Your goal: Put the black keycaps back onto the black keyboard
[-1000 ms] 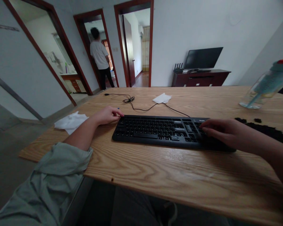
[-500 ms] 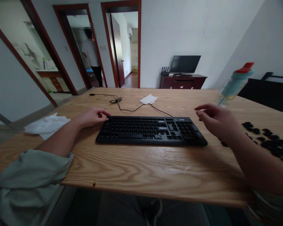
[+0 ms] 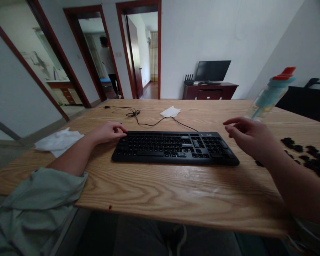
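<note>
A black keyboard (image 3: 173, 147) lies across the middle of the wooden table (image 3: 176, 192). My left hand (image 3: 106, 131) rests at its far left corner, fingers curled, fingertips against the keyboard's edge. My right hand (image 3: 249, 137) hovers just above and beyond the keyboard's right end, fingers loosely apart, forefinger stretched out, with nothing visible in it. A scatter of loose black keycaps (image 3: 306, 158) lies on the table to the right of that hand.
The keyboard's cable (image 3: 134, 113) coils toward the far edge beside a small tissue (image 3: 170, 111). A larger crumpled tissue (image 3: 58, 141) lies at the left edge. A teal bottle with a red cap (image 3: 272, 92) stands far right. A person (image 3: 108, 64) stands in a doorway behind.
My right hand has lifted off the keyboard's right end and now hovers beside it. My head has turned right, which brings more keycaps into view. The left hand stays at the corner.
</note>
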### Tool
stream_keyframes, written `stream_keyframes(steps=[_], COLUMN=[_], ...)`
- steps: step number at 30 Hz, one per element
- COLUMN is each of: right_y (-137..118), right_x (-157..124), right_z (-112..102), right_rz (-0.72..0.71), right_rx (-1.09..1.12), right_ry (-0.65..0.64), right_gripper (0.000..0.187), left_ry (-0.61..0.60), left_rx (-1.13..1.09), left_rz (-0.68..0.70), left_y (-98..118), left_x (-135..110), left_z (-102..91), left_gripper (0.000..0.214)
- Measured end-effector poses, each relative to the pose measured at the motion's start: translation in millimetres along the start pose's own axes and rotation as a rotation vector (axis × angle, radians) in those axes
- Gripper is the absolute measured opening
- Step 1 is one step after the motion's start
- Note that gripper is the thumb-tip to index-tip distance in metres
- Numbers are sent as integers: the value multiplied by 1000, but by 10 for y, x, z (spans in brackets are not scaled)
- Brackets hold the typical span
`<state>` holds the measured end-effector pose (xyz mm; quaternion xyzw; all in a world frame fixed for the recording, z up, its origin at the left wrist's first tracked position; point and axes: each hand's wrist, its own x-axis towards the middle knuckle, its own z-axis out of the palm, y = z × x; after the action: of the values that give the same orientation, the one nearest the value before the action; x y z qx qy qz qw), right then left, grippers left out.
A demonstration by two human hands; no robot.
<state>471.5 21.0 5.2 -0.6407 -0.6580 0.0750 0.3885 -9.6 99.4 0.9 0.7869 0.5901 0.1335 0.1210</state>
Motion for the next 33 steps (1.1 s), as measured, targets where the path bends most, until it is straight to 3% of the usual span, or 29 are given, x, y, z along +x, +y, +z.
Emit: stream_keyframes(steps=[10, 20, 33], right_y=[-20, 3, 34], right_x=[-11, -5, 20], right_z=[-2, 13, 45], right_rz=[1, -9, 1], right_rx=[-14, -47, -64], right_ry=[-29, -55, -13], right_gripper=[36, 37, 54], left_ry=[14, -30, 1], left_rx=[10, 23, 36], left_rz=[-44, -1, 48], left_y=[39, -8, -22], left_x=[-2, 16, 20], left_z=[-18, -6, 43], left_gripper=[50, 47, 49])
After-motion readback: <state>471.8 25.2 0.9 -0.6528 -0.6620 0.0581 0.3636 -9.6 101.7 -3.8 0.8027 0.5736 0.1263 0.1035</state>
